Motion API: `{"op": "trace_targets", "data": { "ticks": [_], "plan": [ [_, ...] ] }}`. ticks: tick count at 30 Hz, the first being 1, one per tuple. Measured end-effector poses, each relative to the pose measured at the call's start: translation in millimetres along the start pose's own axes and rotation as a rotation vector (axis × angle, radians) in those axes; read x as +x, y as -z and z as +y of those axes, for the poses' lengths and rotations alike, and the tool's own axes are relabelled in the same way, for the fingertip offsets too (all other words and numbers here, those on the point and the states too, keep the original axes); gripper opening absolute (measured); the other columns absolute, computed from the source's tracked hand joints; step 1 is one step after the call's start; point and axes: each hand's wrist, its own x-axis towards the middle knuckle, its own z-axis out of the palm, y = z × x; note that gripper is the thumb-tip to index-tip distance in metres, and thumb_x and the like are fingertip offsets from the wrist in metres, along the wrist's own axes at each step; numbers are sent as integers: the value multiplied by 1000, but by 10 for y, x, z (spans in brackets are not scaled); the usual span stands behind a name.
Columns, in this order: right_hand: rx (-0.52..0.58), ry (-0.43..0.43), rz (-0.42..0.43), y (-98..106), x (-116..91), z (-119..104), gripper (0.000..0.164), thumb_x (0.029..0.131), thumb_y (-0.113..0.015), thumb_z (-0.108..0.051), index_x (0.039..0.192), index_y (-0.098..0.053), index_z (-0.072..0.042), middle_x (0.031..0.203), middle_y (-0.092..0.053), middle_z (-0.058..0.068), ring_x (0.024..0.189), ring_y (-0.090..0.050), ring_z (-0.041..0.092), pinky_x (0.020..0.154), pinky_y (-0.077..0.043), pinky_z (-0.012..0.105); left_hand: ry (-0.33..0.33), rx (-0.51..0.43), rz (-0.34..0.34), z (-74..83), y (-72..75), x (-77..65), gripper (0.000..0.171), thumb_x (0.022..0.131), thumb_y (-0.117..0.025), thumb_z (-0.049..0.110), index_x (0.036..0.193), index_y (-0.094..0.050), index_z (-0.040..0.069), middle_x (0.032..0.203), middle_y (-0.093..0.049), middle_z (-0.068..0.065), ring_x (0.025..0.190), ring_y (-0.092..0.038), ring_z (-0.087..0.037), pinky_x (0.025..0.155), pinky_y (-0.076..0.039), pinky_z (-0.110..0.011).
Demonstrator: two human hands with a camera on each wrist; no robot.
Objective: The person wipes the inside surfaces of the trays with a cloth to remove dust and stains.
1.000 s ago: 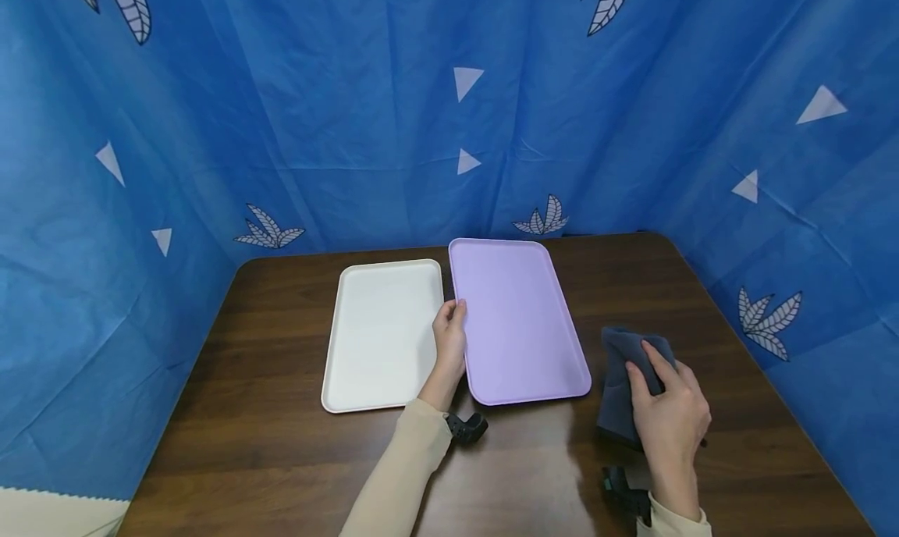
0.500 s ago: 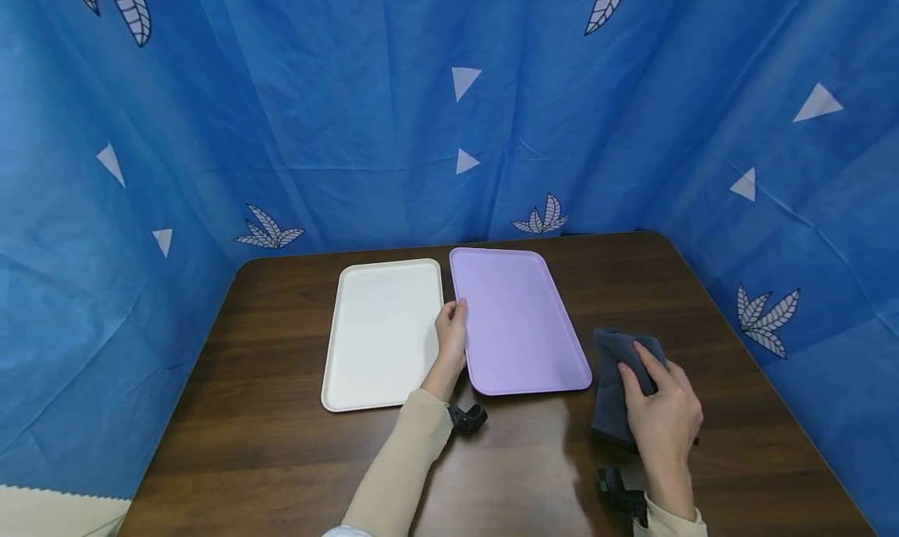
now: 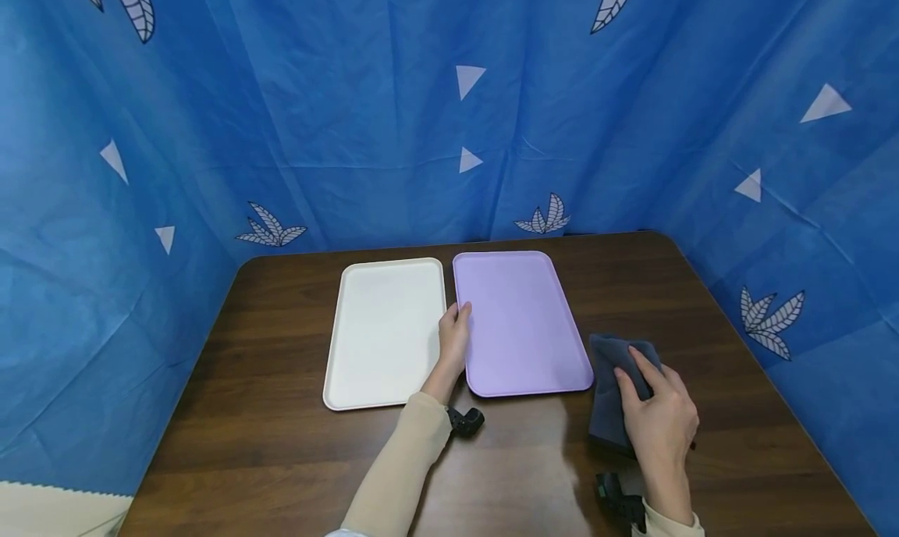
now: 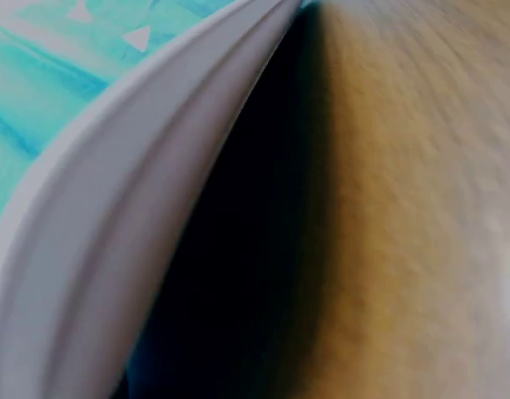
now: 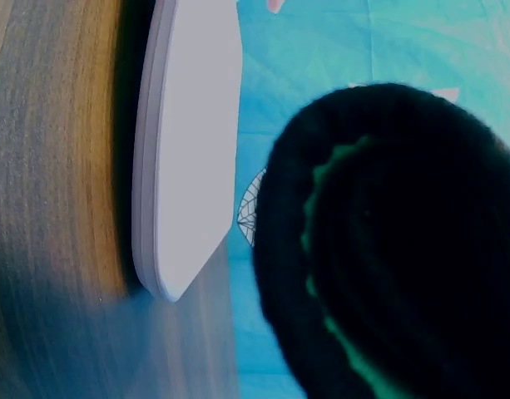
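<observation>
A purple rectangular tray [image 3: 523, 326] lies face up at the middle of the table, its bare surface showing. My left hand [image 3: 453, 346] grips its left long edge, thumb on the rim and the other fingers partly hidden. In the left wrist view the tray's rim [image 4: 113, 183] has a dark shadowed gap under it. To the right of the tray, my right hand [image 3: 662, 420] pinches a folded dark grey cloth [image 3: 609, 408] between thumb and fingers. Close up in the right wrist view, the cloth [image 5: 288, 199] looks black with green edge stitching, beside the pale tray [image 5: 196, 150].
Left of the purple tray a white tray [image 3: 382, 334] lies on the brown wooden table [image 3: 260, 443], partly behind my left hand. A blue curtain [image 3: 393, 115] hangs around the table's back and sides.
The purple tray has come down a little, its far edge dropping lower in the head view. My right hand and the cloth have shifted slightly left. My left hand keeps its grip.
</observation>
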Motion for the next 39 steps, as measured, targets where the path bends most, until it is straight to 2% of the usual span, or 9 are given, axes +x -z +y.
{"op": "trace_targets", "data": {
  "ticks": [3, 6, 11, 17, 24, 28, 31, 36, 39],
  "plan": [
    [1, 10, 3, -9, -9, 2, 38, 79, -80, -9, 117, -72, -9, 107, -67, 27, 96, -63, 48, 74, -46, 61, -29, 36, -21, -17, 15, -12, 61, 100, -47, 25, 144, -32, -16, 150, -35, -31, 143, -31, -41, 119, -25, -47],
    [0, 20, 6, -16, -14, 5, 38, 79, -80, -8, 116, -72, -9, 106, -67, 27, 94, -63, 47, 73, -46, 60, -70, 49, -43, -22, 24, -22, 63, 100, -48, 24, 146, -27, -15, 153, -30, -30, 145, -26, -39, 120, -22, -46],
    [-8, 16, -1, -23, -21, 9, 38, 79, -80, -9, 116, -72, -9, 106, -67, 27, 94, -63, 47, 72, -46, 60, -115, 49, -65, 12, 26, -27, 62, 101, -47, 23, 147, -27, -13, 154, -29, -28, 146, -25, -37, 120, -21, -44],
    [-23, -1, -20, -25, -32, 6, 38, 80, -79, -10, 118, -72, -9, 108, -66, 27, 96, -63, 48, 73, -47, 60, -112, 35, -70, 57, 36, -51, 62, 100, -48, 23, 147, -27, -12, 155, -29, -28, 147, -24, -37, 121, -20, -45],
    [-24, 3, -21, -35, -39, -4, 38, 80, -79, -10, 117, -72, -10, 108, -66, 26, 96, -63, 47, 74, -47, 60, -142, 0, -43, 128, 120, -125, 56, 100, -49, 19, 145, -35, -10, 152, -35, -27, 144, -30, -39, 118, -26, -48],
    [-20, 3, -18, -37, -41, -1, 38, 80, -79, -10, 117, -72, -10, 108, -67, 26, 96, -63, 47, 74, -47, 60, -207, -21, -26, 289, 263, -221, 51, 100, -48, 17, 142, -39, -10, 147, -41, -28, 139, -38, -41, 115, -32, -49],
    [-20, 13, -16, -38, -38, 4, 39, 80, -80, -9, 118, -72, -10, 108, -67, 26, 95, -63, 47, 73, -47, 60, -249, -21, 0, 401, 421, -284, 47, 100, -47, 16, 140, -41, -9, 141, -46, -29, 133, -44, -40, 112, -36, -49],
    [-21, 48, -10, -49, -26, 17, 39, 79, -80, -9, 117, -72, -9, 107, -67, 27, 92, -64, 47, 70, -48, 60, -253, -35, 73, 505, 749, -361, 43, 101, -45, 11, 139, -42, -9, 136, -48, -29, 128, -47, -39, 108, -41, -48],
    [-19, 52, -8, -56, -20, 20, 39, 78, -80, -8, 116, -72, -9, 106, -67, 27, 91, -64, 47, 69, -48, 60, -239, -44, 132, 527, 974, -357, 43, 101, -43, 10, 140, -41, -9, 136, -47, -29, 129, -46, -41, 107, -41, -49]
  ]
}}
